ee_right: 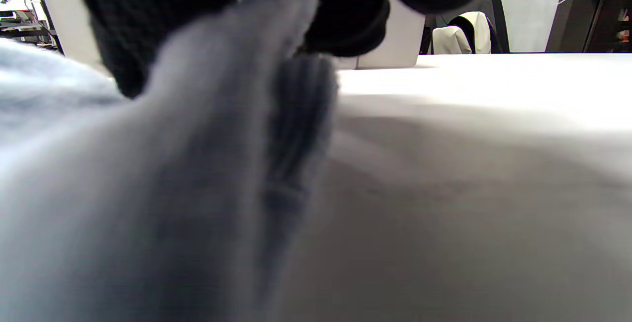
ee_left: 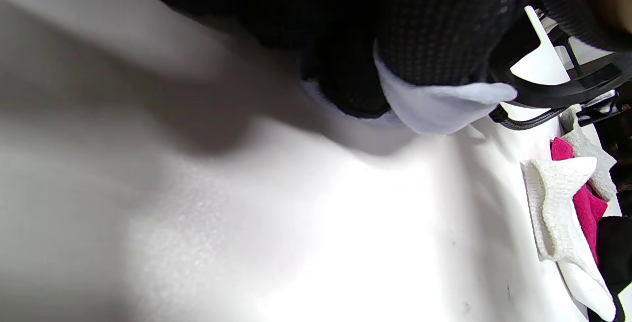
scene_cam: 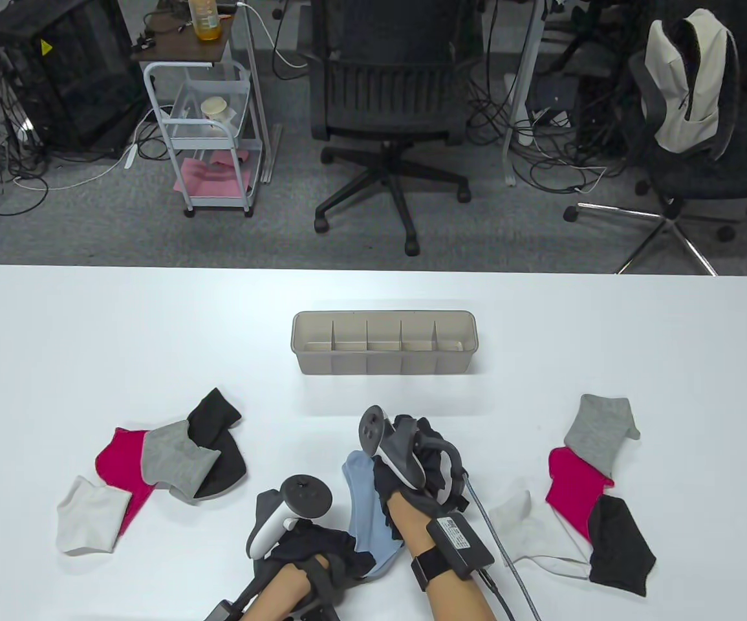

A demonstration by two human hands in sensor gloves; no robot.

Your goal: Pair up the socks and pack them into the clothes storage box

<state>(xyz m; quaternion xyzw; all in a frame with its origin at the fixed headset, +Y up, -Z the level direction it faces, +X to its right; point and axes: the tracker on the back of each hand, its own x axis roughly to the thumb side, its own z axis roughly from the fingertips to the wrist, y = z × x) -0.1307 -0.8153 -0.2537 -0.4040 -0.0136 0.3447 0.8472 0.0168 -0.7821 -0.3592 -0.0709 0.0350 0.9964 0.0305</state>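
Both hands low at near table edge w/ a light blue sock (scene_cam: 365,511) between them. Right hand (scene_cam: 405,466) lies on top of the sock's upper part; right wrist view shows its gloved fingers (ee_right: 355,20) pressing down on blue fabric, curled over it, so it's holding the sock. Left hand (scene_cam: 295,537) sits at the sock's lower left end; left wrist view shows dark glove fingers (ee_left: 355,85) wrapped round a blue fold, pinching it.

Storage box (scene_cam: 384,343) is ahead of the right hand, across bare table, well apart, its five compartments holding nothing.

Left of left hand: pile w/ white sock (scene_cam: 88,514), pink sock (scene_cam: 121,462), grey sock (scene_cam: 176,460), black sock (scene_cam: 218,440), overlapping.

Right of right hand: grey sock no. 2 (scene_cam: 599,430), pink no. 2 (scene_cam: 573,485), black no. 2 (scene_cam: 619,543), white no. 2 (scene_cam: 528,527), also overlapping.
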